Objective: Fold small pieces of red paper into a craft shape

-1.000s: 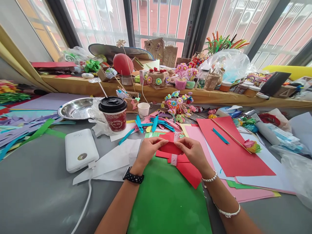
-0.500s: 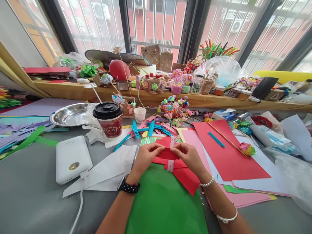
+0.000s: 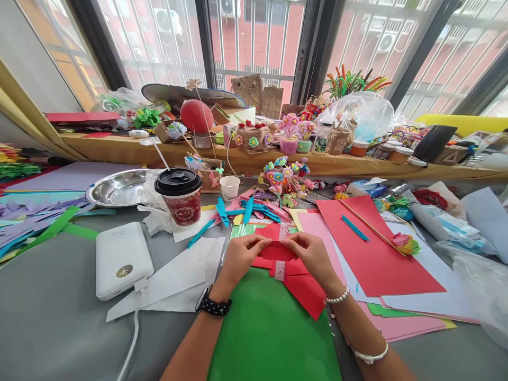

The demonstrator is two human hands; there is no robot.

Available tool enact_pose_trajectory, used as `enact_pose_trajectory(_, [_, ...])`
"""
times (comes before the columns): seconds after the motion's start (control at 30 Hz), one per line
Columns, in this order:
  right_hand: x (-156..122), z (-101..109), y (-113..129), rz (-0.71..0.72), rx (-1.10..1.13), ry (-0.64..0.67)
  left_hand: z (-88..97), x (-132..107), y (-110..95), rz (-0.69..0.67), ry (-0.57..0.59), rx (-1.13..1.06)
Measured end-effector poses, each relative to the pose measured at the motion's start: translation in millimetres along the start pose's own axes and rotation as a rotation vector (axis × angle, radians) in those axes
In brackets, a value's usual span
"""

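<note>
Between my two hands is a small piece of red paper (image 3: 278, 251), held at both ends. My left hand (image 3: 246, 254) pinches its left end, thumb against fingers. At the opposite end, my right hand (image 3: 307, 252) pinches it the same way. Under and around it lie more red paper pieces (image 3: 306, 297) on a green mat (image 3: 273, 333). A pink patterned ruler (image 3: 280, 270) rests upright among them, its middle hidden behind the held paper.
Left of the mat are white paper (image 3: 170, 283), a white power bank (image 3: 122, 260) with a cable, and a lidded cup (image 3: 180, 203). Blue and pink paper strips (image 3: 248, 210) lie beyond my hands. A large red sheet (image 3: 384, 259) with a stick flower covers other sheets at right.
The red paper between my fingers has tilted, so its face now shows more and covers the ruler's middle. Both hands keep their pinch, and the whole view has shifted slightly.
</note>
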State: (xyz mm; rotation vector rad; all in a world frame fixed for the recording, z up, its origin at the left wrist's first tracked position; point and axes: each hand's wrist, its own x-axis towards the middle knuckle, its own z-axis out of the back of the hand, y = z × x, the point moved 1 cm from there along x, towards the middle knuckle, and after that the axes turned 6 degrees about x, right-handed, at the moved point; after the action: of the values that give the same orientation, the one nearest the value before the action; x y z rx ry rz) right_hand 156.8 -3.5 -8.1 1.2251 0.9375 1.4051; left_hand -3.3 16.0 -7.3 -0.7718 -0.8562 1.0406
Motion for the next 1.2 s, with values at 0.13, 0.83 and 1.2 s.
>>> enact_pose_trajectory(0.13, [1.8,3.5,-2.8,-0.026,0.048,-0.033,-0.2,1.2,3.0,0.006,-0.029,-0.002])
enact_pose_trajectory(0.83, [0.9,2.2,-2.4,0.08,-0.14,-0.096,-1.0,2.9,3.0,0.05,-0.059,0.022])
enact_pose_trajectory(1.2, [-1.2,-1.1,-1.7,0.151,-0.247,-0.042,2.0,2.3,6.0,0.061,0.111,-0.109])
